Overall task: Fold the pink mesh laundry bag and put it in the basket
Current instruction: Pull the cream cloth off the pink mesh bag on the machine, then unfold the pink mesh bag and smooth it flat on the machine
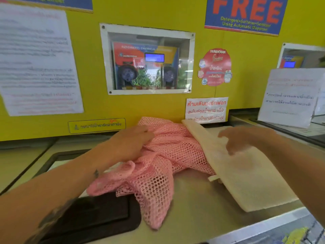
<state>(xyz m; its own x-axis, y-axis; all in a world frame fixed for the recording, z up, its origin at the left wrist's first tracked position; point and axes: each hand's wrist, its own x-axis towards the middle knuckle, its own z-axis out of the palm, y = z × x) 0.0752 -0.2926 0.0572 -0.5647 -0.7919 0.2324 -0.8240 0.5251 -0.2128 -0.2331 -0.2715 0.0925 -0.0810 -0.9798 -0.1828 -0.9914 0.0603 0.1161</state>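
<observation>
The pink mesh laundry bag [158,166] lies crumpled on the steel top of a washing machine [197,208], with one corner hanging toward the front. My left hand [131,141] rests on its upper left part, fingers curled into the mesh. My right hand [242,138] hovers blurred above a cream mesh bag [246,182], fingers spread and holding nothing. The cream bag lies flat to the right and overlaps the pink bag's right edge. No basket is in view.
A black detergent drawer lid [98,213] sits in the machine top at the left, partly under the pink bag. The yellow wall [91,106] with posters and a dispenser window stands close behind. A paper notice [288,97] leans at the right.
</observation>
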